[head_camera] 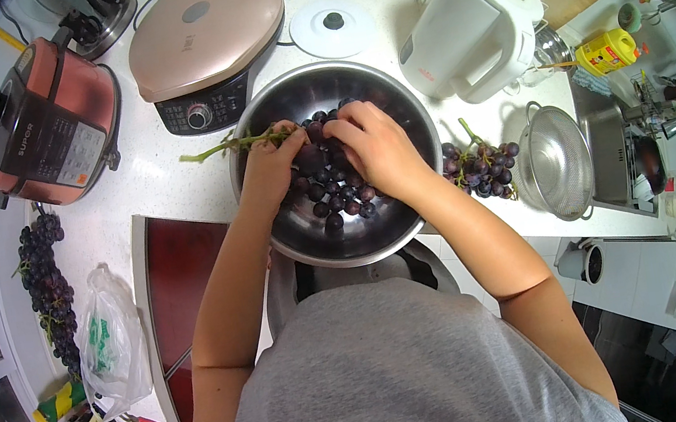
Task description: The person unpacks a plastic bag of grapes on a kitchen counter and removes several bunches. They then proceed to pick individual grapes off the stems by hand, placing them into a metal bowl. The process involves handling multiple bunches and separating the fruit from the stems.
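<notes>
A wide stainless steel bowl (310,245) stands at the counter's front edge, directly before me. My left hand (269,172) grips a bunch of dark purple grapes (311,161) by its green stem (200,156), which sticks out leftward past the bowl's rim. Over the right side of that bunch, my right hand (383,151) has its fingers curled onto the grapes; its thumb and fingertips are partly hidden. Below both hands, several dark grapes (337,204) lie in the bowl. Another grape bunch (483,169) with a green stem rests on the counter, just right of the bowl.
A metal colander (561,162) stands between that bunch and the sink (607,148). Behind the bowl are a pink electric griddle (204,33), a white lid (333,36) and a white kettle (475,30). At left sit a pressure cooker (53,130), more grapes (49,290) and a plastic bag (113,346).
</notes>
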The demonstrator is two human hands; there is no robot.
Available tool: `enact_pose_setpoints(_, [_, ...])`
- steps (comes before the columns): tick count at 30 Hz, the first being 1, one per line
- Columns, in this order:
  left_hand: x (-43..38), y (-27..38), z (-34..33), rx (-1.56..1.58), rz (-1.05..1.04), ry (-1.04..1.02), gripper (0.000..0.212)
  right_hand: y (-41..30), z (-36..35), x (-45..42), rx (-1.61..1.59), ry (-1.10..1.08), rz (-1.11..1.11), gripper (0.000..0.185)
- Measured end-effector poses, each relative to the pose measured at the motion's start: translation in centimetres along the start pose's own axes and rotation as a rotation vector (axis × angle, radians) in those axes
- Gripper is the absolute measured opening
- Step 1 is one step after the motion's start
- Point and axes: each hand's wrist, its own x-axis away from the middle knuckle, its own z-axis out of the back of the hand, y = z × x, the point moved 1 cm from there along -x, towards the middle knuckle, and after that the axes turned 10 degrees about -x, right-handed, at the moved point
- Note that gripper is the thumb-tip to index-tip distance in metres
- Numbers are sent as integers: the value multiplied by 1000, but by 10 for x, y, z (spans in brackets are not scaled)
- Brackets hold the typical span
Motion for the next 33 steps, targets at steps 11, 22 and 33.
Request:
enact_pose_setpoints(11, [10, 9, -13, -114, -248, 120, 9, -4, -8, 0, -1551, -64, -1035, 28])
enact_pose_setpoints(22, [17, 8, -17, -231, -293, 196, 14, -20, -10, 4, -733, 119, -652, 20])
enact_pose_setpoints(33, [13, -3, -28, 593, 146, -28, 9, -22, -8, 2, 127, 242, 120, 26])
